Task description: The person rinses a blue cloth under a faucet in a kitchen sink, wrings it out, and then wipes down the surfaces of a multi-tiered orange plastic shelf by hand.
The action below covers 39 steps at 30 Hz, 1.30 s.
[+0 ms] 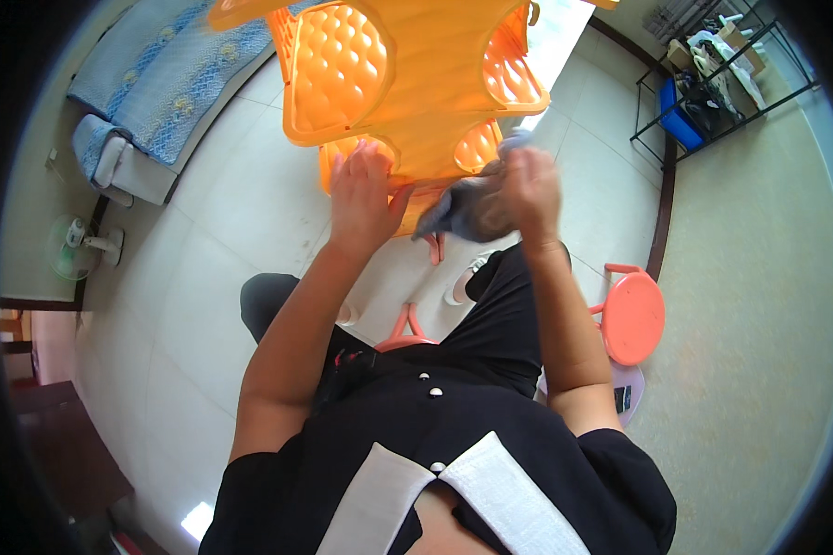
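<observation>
In front of me stands an orange plastic rack (435, 92) with several tiers and quilted panels. My left hand (363, 199) rests on the near edge of its lower tier, fingers stretched out and thumb apart. My right hand (532, 190), somewhat blurred, is closed around a bunched grey cloth (467, 208). The cloth hangs to the left of that hand, close to the rack's lower right edge. Whether it touches the rack, I cannot tell.
I sit with a pink stool (405, 342) showing between my legs. Another pink stool (634, 317) is at my right. A bed (167, 74) and fan (88, 245) are on the left. A black metal shelf with a blue bin (677, 116) stands far right.
</observation>
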Each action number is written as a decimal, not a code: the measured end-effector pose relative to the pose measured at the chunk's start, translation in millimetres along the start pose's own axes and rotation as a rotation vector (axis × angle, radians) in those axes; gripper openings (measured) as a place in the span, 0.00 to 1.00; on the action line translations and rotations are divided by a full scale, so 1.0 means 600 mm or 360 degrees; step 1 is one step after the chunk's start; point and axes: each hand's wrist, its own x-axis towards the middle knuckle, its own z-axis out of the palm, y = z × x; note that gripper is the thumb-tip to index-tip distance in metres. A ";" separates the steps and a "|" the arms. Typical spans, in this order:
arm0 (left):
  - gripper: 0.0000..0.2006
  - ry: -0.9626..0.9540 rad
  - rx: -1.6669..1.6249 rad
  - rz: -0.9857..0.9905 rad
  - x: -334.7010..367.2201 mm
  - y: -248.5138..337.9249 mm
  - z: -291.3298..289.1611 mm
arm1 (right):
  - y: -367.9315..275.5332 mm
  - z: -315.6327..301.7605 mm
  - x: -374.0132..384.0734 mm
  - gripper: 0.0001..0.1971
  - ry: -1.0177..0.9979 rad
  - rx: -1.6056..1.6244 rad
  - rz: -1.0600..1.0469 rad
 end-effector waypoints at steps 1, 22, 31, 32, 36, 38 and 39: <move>0.22 -0.0090 -0.0041 -0.0045 0.002 -0.004 0.004 | -0.006 0.032 -0.027 0.08 -0.0117 0.0134 0.0068; 0.29 -0.0443 -0.2367 -0.1227 0.045 -0.012 -0.028 | -0.054 0.128 -0.051 0.07 -0.0184 -0.0211 -0.0969; 0.21 -0.0525 -0.2213 -0.1179 0.032 0.000 -0.036 | -0.172 0.007 0.042 0.14 0.0440 -0.0032 -0.1161; 0.21 -0.0525 -0.2147 -0.1171 0.029 0.001 -0.039 | -0.194 0.003 0.069 0.15 0.0710 0.0156 -0.1196; 0.21 -0.0488 -0.2081 -0.1113 0.027 -0.002 -0.029 | -0.228 0.034 0.118 0.15 0.0825 0.0054 -0.1222; 0.20 -0.0537 -0.2321 -0.1003 0.041 -0.001 -0.023 | -0.204 0.061 0.093 0.14 0.0746 -0.0156 -0.1164; 0.20 -0.0551 -0.2424 -0.0962 0.042 -0.006 -0.023 | -0.189 0.074 0.077 0.14 0.0652 -0.0156 -0.1127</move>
